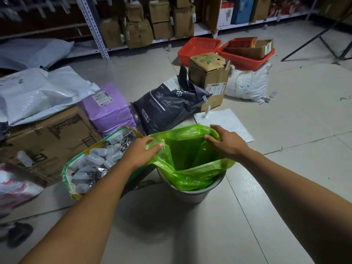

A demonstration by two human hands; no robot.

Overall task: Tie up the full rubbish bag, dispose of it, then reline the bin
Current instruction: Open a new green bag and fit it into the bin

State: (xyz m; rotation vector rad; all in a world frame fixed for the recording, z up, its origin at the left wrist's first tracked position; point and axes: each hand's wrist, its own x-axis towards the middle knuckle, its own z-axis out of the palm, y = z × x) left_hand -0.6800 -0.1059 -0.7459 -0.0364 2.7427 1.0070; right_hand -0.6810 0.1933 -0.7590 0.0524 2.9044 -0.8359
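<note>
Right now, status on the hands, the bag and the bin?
Left hand and right hand both gripping the green bag rim. Bag open, hanging into the bin, near edge folded over. Open box crowding the left side.

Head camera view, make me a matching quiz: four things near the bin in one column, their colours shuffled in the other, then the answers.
Things:
1. bin liner
2. basket
3. wrapped parcel
4. pet food bag

Colours:
A. purple
B. black
C. green
D. red

Pairs: 1-C, 2-D, 3-A, 4-B
</note>
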